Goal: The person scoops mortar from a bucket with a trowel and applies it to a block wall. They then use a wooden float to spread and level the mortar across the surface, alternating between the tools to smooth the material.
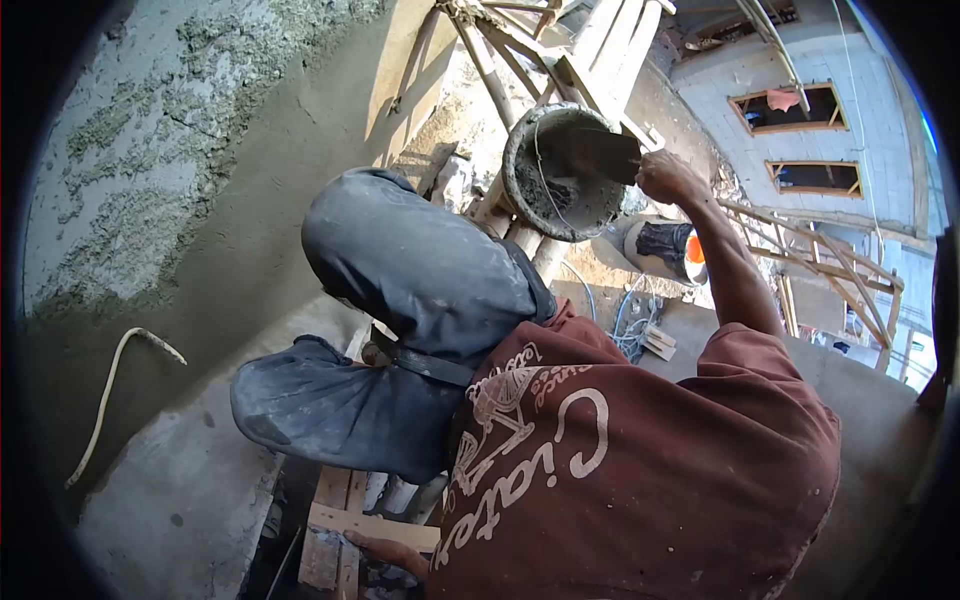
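My right hand (pixel 672 178) is closed around the handle of a trowel, with its dark blade (pixel 603 155) over the mouth of a mortar-crusted bucket (pixel 515 180). Grey wet mortar (pixel 563 190) lies inside the bucket, and a thin wire handle crosses its opening. Low in the view, my left hand (pixel 388 553) grips a wooden board (pixel 322 552) with grey mortar smears on it. The thumb shows on top, while the other fingers are hidden beneath. My bent legs in dark trousers (pixel 420 260) lie between the two hands.
A wall (pixel 270 150), part rough and part smooth plaster, rises at left, with a pale hose end (pixel 120 360) sticking out. Bamboo poles (pixel 610 50) run beyond the bucket. Another bucket (pixel 660 250) stands lower down, near blue hose (pixel 630 320). A block building (pixel 810 110) stands beyond.
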`<action>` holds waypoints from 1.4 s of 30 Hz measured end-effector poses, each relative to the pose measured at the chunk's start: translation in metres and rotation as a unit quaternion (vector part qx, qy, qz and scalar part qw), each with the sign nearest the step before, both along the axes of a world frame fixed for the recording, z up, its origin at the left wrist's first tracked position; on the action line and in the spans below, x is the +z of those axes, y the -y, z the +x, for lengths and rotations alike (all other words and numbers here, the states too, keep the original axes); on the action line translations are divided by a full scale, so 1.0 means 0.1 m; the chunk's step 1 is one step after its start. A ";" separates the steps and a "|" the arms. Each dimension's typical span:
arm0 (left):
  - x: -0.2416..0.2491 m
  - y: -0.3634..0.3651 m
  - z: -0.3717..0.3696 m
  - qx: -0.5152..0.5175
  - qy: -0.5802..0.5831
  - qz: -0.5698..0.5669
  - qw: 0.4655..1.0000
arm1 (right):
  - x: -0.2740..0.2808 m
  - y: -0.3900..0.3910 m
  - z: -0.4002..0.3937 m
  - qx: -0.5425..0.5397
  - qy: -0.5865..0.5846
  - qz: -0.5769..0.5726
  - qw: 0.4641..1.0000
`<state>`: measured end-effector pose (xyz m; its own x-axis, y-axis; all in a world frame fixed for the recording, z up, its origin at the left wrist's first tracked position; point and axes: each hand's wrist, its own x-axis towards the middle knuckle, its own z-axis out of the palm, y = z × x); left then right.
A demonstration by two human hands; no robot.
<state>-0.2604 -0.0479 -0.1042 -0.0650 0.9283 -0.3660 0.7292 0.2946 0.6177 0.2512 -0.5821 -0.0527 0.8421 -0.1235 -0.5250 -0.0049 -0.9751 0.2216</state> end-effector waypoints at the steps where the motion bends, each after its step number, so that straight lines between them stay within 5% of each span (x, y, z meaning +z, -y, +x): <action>1: 0.00 0.00 0.00 -0.001 -0.007 -0.002 1.000 | -0.25 0.02 0.03 -0.014 -0.001 -0.011 1.000; 9: 0.07 0.07 0.09 -0.003 -0.036 0.001 0.999 | -0.49 -0.28 0.28 0.164 -0.119 0.029 0.979; 15: 0.06 0.04 0.07 0.003 -0.038 -0.012 0.999 | -0.68 -0.35 0.22 0.185 -0.139 0.046 0.972; 21: -0.03 -0.05 -0.06 -0.005 -0.033 -0.032 0.999 | -0.65 -0.31 0.24 0.164 -0.084 0.066 0.981; 29: 0.14 0.11 0.18 -0.013 -0.090 -0.007 0.996 | -0.54 -0.47 0.03 0.114 -0.173 0.063 0.976; 33: 0.14 0.13 0.22 0.015 -0.042 0.012 0.999 | -0.71 -0.15 0.18 0.163 -0.154 0.123 0.967; 35: 0.13 0.12 0.19 0.015 -0.042 0.014 0.999 | -0.49 -0.15 0.22 0.022 -0.215 0.183 0.959; 42: 0.09 0.08 0.12 0.027 -0.032 0.019 0.999 | -0.28 0.37 0.22 -0.017 -0.265 0.323 0.908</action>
<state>-0.2487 -0.0557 -0.0954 -0.1374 0.9358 -0.3246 0.7509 0.3122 0.5820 0.2734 -0.6188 -0.0805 0.4508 0.3328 -0.8283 -0.0980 -0.9039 -0.4165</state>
